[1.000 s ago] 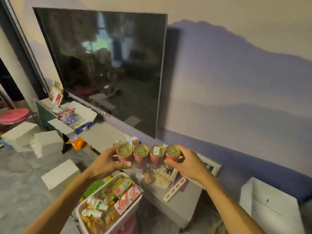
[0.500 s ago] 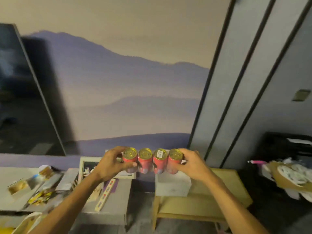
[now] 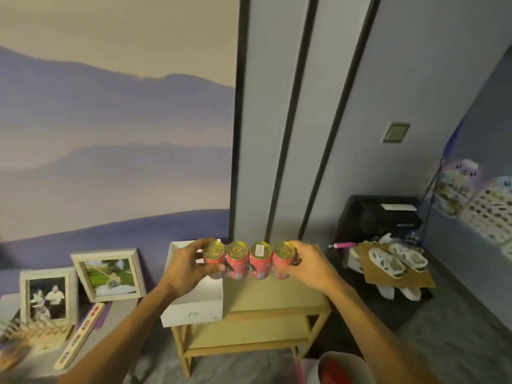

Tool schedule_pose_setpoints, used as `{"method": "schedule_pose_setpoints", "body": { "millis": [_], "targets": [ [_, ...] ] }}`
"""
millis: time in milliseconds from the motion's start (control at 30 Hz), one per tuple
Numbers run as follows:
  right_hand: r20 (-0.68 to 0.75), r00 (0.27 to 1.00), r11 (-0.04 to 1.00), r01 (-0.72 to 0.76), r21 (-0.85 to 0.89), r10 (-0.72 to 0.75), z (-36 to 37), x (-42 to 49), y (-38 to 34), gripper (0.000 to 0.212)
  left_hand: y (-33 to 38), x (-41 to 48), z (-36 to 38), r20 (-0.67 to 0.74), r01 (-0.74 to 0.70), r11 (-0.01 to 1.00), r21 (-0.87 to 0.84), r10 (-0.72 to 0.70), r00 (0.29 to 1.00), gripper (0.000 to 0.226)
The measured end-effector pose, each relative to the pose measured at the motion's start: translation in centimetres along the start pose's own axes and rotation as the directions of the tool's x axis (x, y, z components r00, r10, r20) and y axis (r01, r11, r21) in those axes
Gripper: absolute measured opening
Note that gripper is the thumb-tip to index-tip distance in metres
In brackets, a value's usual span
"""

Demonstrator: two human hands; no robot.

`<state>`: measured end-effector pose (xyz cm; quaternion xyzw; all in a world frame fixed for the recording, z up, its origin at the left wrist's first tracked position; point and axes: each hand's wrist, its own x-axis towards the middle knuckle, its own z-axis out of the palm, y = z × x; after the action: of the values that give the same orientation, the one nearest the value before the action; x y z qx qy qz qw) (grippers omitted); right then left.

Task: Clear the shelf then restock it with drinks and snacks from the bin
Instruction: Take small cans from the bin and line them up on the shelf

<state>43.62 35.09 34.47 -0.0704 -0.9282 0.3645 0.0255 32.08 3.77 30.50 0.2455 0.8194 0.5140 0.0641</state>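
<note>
Cans carried over shelf; fingers clamp row ends.

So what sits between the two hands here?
In the head view, a row of four red cans spans the gap, left hand gripping one end, right hand the other.

One head-worn wide-angle view, looking forward and down from standing height, faces the mural wall. The wooden shelf sits low centre, near; both forearms reach in from the bottom edge.
</note>
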Motion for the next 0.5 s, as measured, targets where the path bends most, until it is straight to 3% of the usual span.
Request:
{"method": "schedule_pose_setpoints", "body": {
  "millis": [200,367,500],
  "targets": [
    [-0.002,0.999,0.999,-0.033,0.013,0.033,1.5,7.6,8.5,0.096,-3.0,7.4,3.9,0.045,0.099,0.992,0.074,-0.103,0.994,0.058],
    [0.057,0.993,0.995,-0.098,-0.016,0.099,2.7,13.2,12.6,0.054,-7.1,13.4,7.0,0.056,0.170,0.968,0.187,-0.183,0.982,0.070],
    [0.087,0.985,0.989,-0.148,-0.005,0.148,4.6,17.6,15.9,0.043,-10.8,16.9,10.2,0.019,0.281,0.927,0.248,-0.295,0.955,0.067]
  ]
}}
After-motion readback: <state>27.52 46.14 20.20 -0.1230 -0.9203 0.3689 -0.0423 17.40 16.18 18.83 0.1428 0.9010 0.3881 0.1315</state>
